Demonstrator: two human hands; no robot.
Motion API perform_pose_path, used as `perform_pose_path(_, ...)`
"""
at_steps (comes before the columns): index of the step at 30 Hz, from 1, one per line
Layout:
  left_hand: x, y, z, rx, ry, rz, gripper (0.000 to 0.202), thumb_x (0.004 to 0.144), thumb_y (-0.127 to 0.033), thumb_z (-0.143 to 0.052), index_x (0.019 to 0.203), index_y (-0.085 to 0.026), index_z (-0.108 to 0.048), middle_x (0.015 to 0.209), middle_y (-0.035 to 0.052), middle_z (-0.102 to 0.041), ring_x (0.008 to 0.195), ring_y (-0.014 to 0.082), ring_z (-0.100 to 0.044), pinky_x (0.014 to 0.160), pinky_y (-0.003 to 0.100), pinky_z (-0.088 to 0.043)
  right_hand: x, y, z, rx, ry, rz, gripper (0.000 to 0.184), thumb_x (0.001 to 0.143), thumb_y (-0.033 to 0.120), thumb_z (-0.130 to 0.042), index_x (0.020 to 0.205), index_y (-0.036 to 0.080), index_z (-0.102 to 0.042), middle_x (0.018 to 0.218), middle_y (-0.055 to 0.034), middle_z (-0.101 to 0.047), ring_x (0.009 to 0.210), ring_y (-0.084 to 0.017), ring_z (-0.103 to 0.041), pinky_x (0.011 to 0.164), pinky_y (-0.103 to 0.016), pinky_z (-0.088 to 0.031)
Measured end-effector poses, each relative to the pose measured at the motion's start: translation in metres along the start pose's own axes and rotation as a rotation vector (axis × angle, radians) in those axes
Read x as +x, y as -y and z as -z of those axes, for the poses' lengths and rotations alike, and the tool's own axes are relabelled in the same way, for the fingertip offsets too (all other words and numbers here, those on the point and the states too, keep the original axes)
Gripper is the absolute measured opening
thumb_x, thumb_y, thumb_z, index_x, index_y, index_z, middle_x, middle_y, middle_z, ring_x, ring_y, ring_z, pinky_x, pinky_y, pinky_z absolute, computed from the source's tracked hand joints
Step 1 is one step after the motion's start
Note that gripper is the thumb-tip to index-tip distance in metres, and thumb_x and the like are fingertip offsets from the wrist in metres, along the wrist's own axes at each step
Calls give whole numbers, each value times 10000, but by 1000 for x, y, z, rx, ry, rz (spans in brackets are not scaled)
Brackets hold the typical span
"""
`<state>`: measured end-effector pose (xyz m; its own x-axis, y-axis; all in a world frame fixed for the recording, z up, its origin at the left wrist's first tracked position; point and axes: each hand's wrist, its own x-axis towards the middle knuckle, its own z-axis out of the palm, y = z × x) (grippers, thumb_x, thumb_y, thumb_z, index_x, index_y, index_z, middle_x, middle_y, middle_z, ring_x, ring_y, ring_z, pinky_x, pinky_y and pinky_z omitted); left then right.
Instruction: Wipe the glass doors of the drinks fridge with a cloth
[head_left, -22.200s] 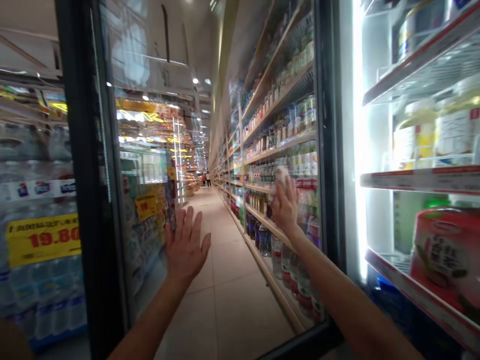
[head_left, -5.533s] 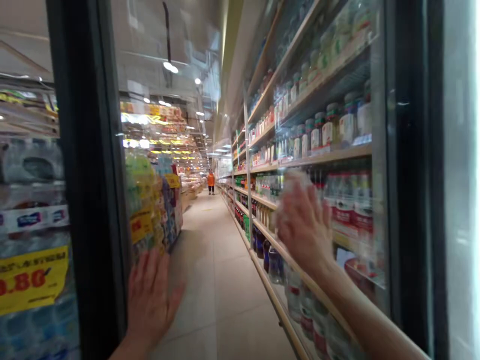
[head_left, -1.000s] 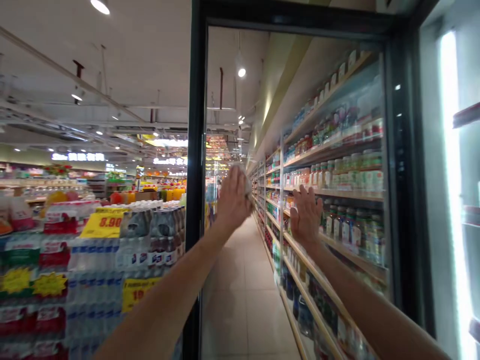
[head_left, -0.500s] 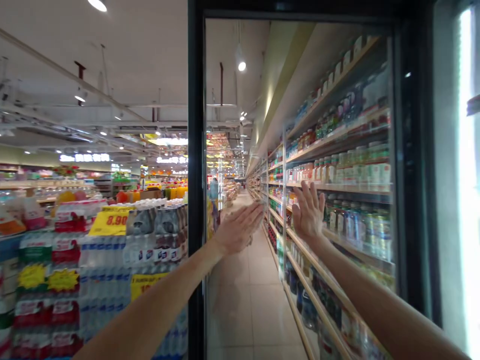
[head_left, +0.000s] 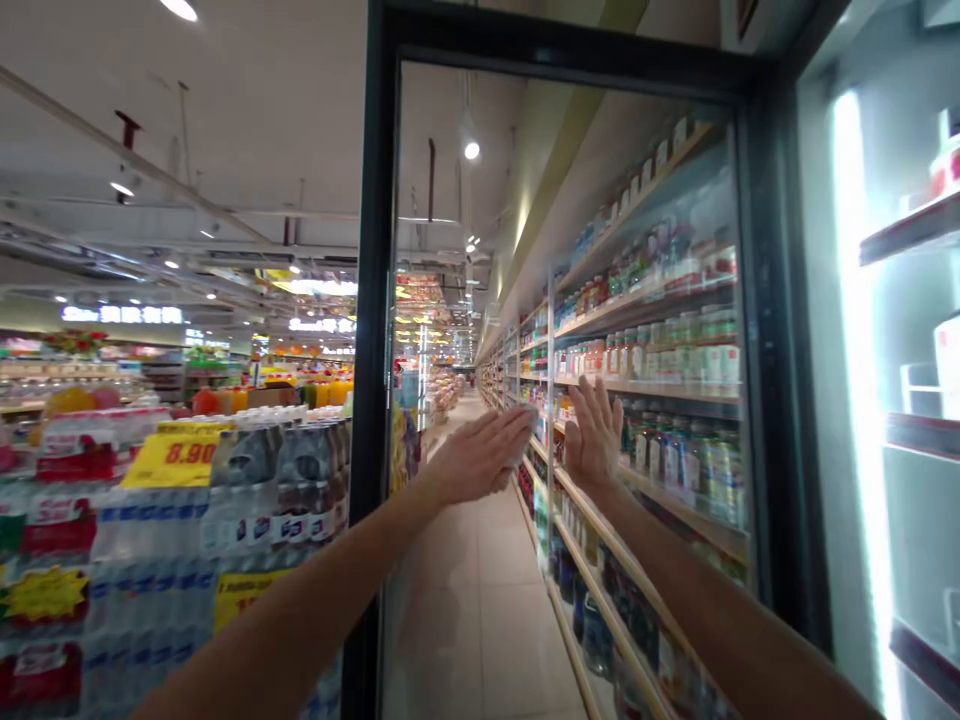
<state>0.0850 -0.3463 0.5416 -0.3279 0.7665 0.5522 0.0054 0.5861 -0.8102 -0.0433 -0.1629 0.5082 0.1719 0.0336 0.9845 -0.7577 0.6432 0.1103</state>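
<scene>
A glass door (head_left: 465, 250) with a black frame (head_left: 373, 330) stands swung open before me. My left hand (head_left: 484, 455) lies against the pane with its fingers stretched and together, pressing a pale, thin cloth (head_left: 531, 418) whose edge shows past the fingertips. Most of that cloth is hidden under the palm. Just to the right, my right hand (head_left: 594, 435) is raised with fingers apart and palm toward the glass, holding nothing. Whether its palm touches the pane I cannot tell.
Lit cooler shelves (head_left: 911, 235) with white containers are at the right. Through the glass, bottle shelves (head_left: 645, 385) line a tiled aisle (head_left: 510, 620). Stacked bottle packs (head_left: 150, 560) with a yellow price sign (head_left: 176, 455) stand at the left.
My view has turned rightward, bringing more of the cooler's inside into sight. My left hand has slid slightly right across the pane, nearer to my right hand, which keeps about its place.
</scene>
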Motion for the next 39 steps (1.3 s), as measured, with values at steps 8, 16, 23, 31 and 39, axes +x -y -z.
perform_pose_path(8,19,-3,-6,93,-62,67,530,910,-298,-342,1397,-96,-292,1482,115,-316,1412,206,-145,1128,363,-213,0,0,-1,18,-20,7,527,917,261,-295,1440,229,-242,1434,-97,-413,1405,-217,-207,1111,-498,-181)
perform_pose_path(16,27,39,2,121,-126,508,544,901,-280,-360,1390,-52,-288,1477,179,-294,1411,265,-138,1112,453,-238,-1,0,-3,51,-32,-14,519,913,265,-296,1430,226,-272,1416,-96,-437,1399,-226,-225,1111,-507,-188)
perform_pose_path(23,23,24,2,29,19,-41,511,911,-270,-340,1406,-155,-290,1478,66,-333,1401,165,-194,1136,350,-214,-1,-1,-3,65,-39,-6,520,916,263,-294,1432,216,-262,1416,-110,-434,1392,-223,-246,1111,-492,-192)
perform_pose_path(31,35,14,-1,20,19,4,525,911,-282,-343,1415,-153,-277,1486,71,-318,1409,183,-162,1143,370,-181,-1,-2,-1,68,-34,-9,518,915,261,-289,1430,216,-265,1411,-105,-441,1395,-217,-240,1114,-488,-186)
perform_pose_path(39,38,42,6,114,-123,498,554,901,-311,-370,1401,-83,-296,1488,154,-284,1405,266,-172,1111,437,-231,-1,-1,-3,82,-58,-13,525,911,263,-297,1434,223,-258,1403,-103,-452,1388,-223,-259,1110,-498,-192)
